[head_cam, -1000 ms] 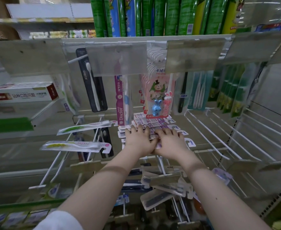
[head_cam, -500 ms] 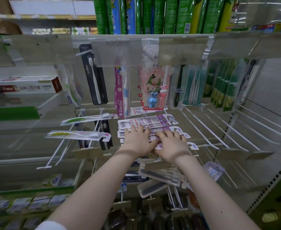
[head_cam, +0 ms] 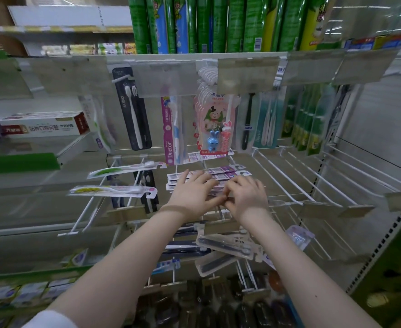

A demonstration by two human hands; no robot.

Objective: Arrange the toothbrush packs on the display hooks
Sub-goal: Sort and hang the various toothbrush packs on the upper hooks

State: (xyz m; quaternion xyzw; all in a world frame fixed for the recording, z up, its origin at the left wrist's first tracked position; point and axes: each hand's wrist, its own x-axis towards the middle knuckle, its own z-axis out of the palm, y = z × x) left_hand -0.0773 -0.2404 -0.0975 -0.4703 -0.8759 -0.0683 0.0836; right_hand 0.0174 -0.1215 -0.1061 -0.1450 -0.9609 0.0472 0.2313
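Note:
Several purple-and-white toothbrush packs (head_cam: 220,172) lie flat in a stack across white wire display hooks (head_cam: 287,176) in the middle row. My left hand (head_cam: 192,194) rests palm down on the stack with fingers spread. My right hand (head_cam: 248,195) sits beside it, fingers curled over the packs' near edge, thumb touching the left hand. Both hands cover the near part of the stack. More packs hang above: a black pack (head_cam: 133,110), a pink Doctor pack (head_cam: 172,131), and a children's pack with a blue rabbit (head_cam: 214,129).
Two green-brush packs (head_cam: 123,169) lie across hooks at the left. Bare wire hooks reach out at the right. Clear price-tag flaps (head_cam: 248,73) hang from the shelf above. Black AUBO packs (head_cam: 225,246) hang below my wrists. Toothpaste boxes (head_cam: 40,127) sit on the left shelf.
Both hands stay on the purple stack and have drawn slightly toward me. My right fingers curl more over the near edge. The view has tilted a little downward.

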